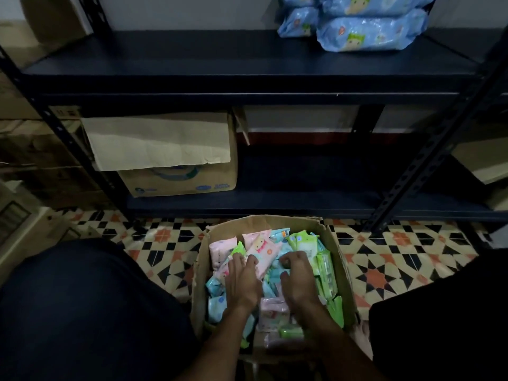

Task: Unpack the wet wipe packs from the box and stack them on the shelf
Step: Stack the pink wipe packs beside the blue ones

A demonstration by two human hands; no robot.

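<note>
An open cardboard box (334, 259) stands on the floor between my knees, full of small wet wipe packs in pink, blue and green. Both my hands are down inside it. My left hand (243, 280) has its fingers curled over a pink pack (261, 247) near the middle. My right hand (297, 279) curls its fingers and thumb round a light blue pack (275, 266) beside it. On the dark upper shelf (192, 61), several large blue wipe packs (365, 34) are stacked at the right end.
A cardboard carton (176, 160) with a hanging flap fills the left of the lower shelf (302, 199). Perforated black uprights (428, 158) frame the rack. More cartons are piled at the far left. The floor has patterned tiles (384, 259).
</note>
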